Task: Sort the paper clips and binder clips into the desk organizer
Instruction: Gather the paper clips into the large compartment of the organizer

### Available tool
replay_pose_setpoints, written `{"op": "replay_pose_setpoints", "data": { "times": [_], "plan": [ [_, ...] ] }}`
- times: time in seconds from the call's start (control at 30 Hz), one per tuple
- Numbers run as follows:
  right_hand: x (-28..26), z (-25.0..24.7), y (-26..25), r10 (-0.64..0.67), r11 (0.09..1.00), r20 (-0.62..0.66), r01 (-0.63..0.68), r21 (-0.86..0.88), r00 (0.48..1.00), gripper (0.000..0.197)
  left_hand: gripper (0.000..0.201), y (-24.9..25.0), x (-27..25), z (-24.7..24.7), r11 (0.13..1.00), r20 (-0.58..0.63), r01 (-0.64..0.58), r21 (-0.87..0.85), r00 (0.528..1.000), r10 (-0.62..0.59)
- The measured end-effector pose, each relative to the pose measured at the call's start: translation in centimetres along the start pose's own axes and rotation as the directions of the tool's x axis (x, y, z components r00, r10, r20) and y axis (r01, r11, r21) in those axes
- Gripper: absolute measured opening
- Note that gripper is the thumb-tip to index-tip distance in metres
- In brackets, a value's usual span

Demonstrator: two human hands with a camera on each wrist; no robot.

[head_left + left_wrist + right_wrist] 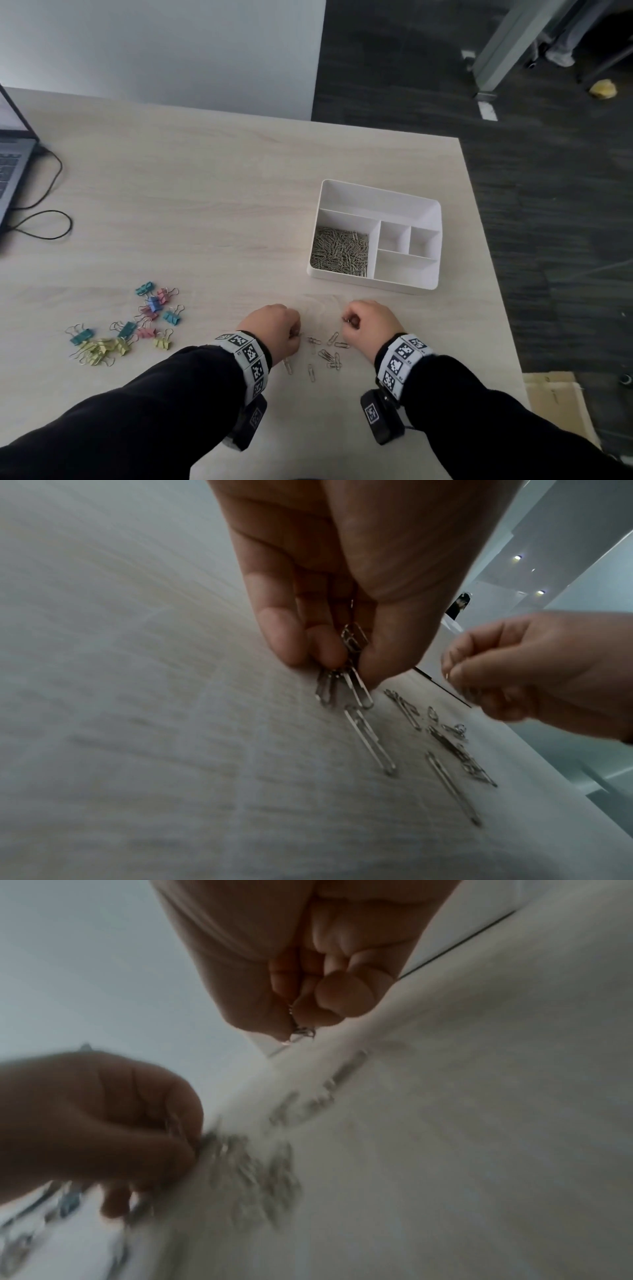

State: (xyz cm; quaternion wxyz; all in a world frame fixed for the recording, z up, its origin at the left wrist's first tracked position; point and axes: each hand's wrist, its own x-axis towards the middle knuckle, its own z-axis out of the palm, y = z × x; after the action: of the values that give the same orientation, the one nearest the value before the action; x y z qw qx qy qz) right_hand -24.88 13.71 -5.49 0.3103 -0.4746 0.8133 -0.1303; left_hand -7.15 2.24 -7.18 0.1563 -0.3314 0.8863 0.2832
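Observation:
Several loose silver paper clips (329, 354) lie on the desk between my hands. My left hand (274, 329) pinches a small bunch of paper clips (352, 642) between thumb and fingers, their ends touching the desk. My right hand (368, 322) is curled and grips paper clips (301, 1031) at its fingertips, slightly above the desk. The white desk organizer (424, 291) sits beyond my right hand; its near-left compartment holds a heap of paper clips (340, 251). Coloured binder clips (137, 325) lie scattered to the left.
A laptop (13, 161) with a black cable (51, 219) sits at the far left. The desk's right edge (493, 274) runs close to the organizer, with dark floor beyond. The organizer's other compartments (407, 270) hold nothing.

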Motion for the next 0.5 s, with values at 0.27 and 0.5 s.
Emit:
{"op": "replay_pose_setpoints", "data": {
  "times": [0.27,0.5],
  "plan": [
    [4.3,-5.2,-3.1,0.066,0.956,-0.314,0.031,0.293,0.947,0.003,0.017,0.3,-0.1,-0.2,1.0,0.019,0.022,0.014,1.0,-0.023],
    [4.0,-5.7,-2.4,0.051,0.966,-0.334,0.038,0.256,0.941,0.03,0.017,0.5,-0.2,-0.1,0.994,0.069,0.024,0.108,0.997,-0.031]
  ]
}}
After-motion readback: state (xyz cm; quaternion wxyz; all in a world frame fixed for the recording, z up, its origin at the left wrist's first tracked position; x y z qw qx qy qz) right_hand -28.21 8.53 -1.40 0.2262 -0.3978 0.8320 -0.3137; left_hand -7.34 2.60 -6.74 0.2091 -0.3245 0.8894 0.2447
